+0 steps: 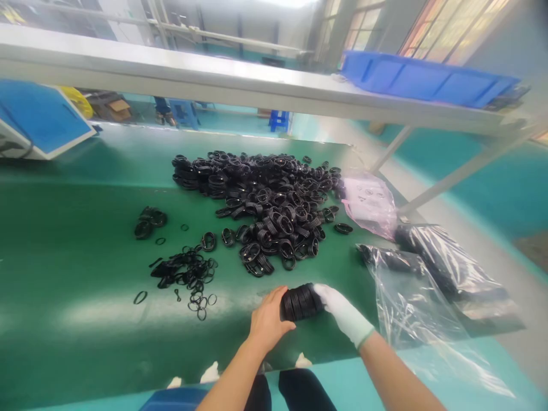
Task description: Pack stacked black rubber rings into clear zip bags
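Black stack (302,301) of coiled cables is being held sideways near the green table's (98,245) front edge; from where I'm standing, I can't tell if it's touching the top. Bare left hand (268,319) is gripping one end, white-gloved right hand (340,305) is gripping the other. Big coil pile (274,211) is lying just beyond. Loose black bands (188,271) are lying off to the left. Clear bag (398,297) and full bag (449,265) are lying to the right. Blue bin (428,79) is sitting on the shelf (214,80).
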`<action>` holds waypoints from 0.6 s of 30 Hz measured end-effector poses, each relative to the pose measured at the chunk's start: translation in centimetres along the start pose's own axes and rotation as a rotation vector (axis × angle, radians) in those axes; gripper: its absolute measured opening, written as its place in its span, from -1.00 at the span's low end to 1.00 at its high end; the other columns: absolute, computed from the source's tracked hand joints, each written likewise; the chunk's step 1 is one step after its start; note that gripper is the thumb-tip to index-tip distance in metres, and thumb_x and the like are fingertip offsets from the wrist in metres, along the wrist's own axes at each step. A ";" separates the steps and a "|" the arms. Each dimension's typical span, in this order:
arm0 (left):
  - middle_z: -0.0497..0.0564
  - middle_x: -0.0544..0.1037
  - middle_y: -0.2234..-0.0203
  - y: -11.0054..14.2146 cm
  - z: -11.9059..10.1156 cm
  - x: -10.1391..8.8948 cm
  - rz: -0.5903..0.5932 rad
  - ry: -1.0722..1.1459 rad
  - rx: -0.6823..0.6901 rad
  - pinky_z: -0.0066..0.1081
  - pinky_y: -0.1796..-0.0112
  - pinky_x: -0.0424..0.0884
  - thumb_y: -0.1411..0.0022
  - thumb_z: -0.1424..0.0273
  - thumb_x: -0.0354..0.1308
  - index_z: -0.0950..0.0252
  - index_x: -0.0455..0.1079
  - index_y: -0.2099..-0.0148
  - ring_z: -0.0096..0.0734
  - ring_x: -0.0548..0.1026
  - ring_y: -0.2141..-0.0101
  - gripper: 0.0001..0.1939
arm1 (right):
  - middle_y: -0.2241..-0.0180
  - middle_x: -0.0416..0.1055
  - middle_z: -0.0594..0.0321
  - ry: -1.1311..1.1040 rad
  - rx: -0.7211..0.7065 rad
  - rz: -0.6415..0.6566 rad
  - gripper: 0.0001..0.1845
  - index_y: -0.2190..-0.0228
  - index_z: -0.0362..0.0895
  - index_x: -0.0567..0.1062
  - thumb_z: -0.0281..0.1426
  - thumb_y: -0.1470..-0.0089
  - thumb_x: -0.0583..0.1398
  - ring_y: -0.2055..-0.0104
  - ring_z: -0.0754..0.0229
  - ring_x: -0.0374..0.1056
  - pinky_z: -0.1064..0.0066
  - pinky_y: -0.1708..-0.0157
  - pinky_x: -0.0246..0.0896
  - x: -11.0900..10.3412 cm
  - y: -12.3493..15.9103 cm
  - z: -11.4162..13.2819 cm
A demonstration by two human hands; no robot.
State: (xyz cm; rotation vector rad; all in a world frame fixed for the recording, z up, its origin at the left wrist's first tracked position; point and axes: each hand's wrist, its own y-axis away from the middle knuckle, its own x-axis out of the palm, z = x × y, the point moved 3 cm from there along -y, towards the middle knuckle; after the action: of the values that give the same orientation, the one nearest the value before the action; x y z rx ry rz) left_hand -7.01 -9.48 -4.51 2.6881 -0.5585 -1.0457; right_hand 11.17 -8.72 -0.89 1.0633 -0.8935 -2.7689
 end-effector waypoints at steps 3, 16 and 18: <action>-0.07 0.18 -0.14 0.1 -0.2 -0.1 -0.007 -0.028 0.023 -0.25 -0.01 0.16 0.15 0.39 0.21 0.11 0.07 -0.17 -0.24 0.15 -0.10 -0.22 | -0.05 0.19 -0.09 0.089 0.057 -0.079 -0.10 -0.12 -0.27 0.04 -0.04 0.16 0.12 -0.08 -0.05 0.13 0.22 0.01 0.05 2.6 0.9 0.5; -0.07 0.22 -0.12 -0.4 0.6 0.4 -0.027 -0.172 0.023 -0.37 0.01 0.22 0.04 0.57 -0.08 0.19 0.10 -0.16 -0.39 0.16 -0.09 -0.35 | -0.13 -0.07 -0.33 0.374 0.076 -0.440 0.13 -0.14 -0.49 -0.23 -0.14 0.27 0.17 -0.15 -0.27 -0.08 0.03 -0.08 -0.17 7.9 0.8 1.9; -0.06 0.21 -0.13 -0.9 1.1 0.8 -0.034 -0.210 0.003 -0.40 -0.01 0.20 0.05 0.62 -0.11 0.21 0.08 -0.17 -0.43 0.16 -0.10 -0.32 | -0.06 0.07 -0.33 0.384 0.065 -0.517 0.03 -0.13 -0.52 -0.14 -0.21 0.24 0.15 -0.09 -0.28 0.03 0.00 -0.08 -0.18 8.3 0.3 2.2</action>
State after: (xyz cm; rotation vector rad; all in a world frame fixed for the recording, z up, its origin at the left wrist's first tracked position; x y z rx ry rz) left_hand -7.03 -9.03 -6.08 2.6151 -0.5520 -1.3476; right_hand 3.43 -9.84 -4.40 1.9964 -0.7403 -2.7387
